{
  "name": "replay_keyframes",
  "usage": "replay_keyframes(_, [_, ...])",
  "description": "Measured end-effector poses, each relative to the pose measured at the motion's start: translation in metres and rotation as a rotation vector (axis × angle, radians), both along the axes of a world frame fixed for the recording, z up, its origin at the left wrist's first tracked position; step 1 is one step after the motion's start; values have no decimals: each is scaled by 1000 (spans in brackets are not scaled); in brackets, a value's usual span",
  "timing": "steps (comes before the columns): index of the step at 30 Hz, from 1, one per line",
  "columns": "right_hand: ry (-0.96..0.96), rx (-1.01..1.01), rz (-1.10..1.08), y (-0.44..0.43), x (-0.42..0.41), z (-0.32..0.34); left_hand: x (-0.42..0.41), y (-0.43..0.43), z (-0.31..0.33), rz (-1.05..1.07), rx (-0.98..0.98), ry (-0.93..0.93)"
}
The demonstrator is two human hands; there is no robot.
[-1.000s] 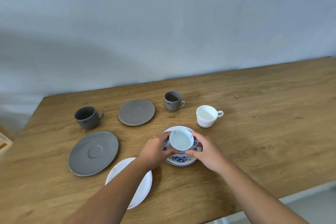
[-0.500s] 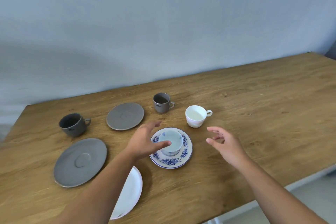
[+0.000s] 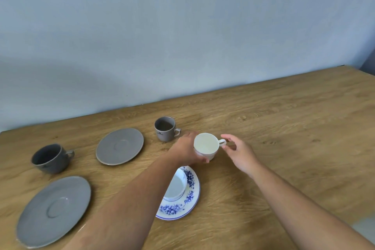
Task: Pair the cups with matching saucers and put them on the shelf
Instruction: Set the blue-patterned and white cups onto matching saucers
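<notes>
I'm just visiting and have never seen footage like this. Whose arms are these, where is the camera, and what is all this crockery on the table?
No machine here: a person wears a camera on the head, looking down at their own bare arms. On the wooden table stand a dark grey cup, a smaller grey cup, two grey saucers, and a blue-flowered saucer with its cup already on it. The left hand grips the white cup; the right hand reaches its handle.
</notes>
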State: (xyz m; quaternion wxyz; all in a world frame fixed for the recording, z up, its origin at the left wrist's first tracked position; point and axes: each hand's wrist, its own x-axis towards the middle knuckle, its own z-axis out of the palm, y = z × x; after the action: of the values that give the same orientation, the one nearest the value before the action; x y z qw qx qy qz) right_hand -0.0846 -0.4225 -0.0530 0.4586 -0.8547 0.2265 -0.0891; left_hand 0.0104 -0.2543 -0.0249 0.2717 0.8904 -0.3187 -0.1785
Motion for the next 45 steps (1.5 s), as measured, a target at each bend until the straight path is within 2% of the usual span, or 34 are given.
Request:
replay_keyframes(5, [-73, -2, -56, 1, 10, -5, 3, -3, -4, 44, -114, 90])
replay_keyframes(8, [-129, 63, -45, 3, 10, 8, 2, 4, 6, 51, -173, 94])
replay_keyframes(16, [-249, 214, 212, 74, -6, 67, -16, 100, 41, 166, -398, 188])
replay_keyframes(21, [-232, 267, 397, 154, -18, 67, -52, 191, 43, 322, -493, 245])
replay_keyframes(30, [-96, 262, 558, 248, -42, 23, -109, 291, 0, 496, -405, 274])
replay_keyframes(45, [-9, 190, 531, 259, -60, 0, -129, 301, -28, 481, -383, 257])
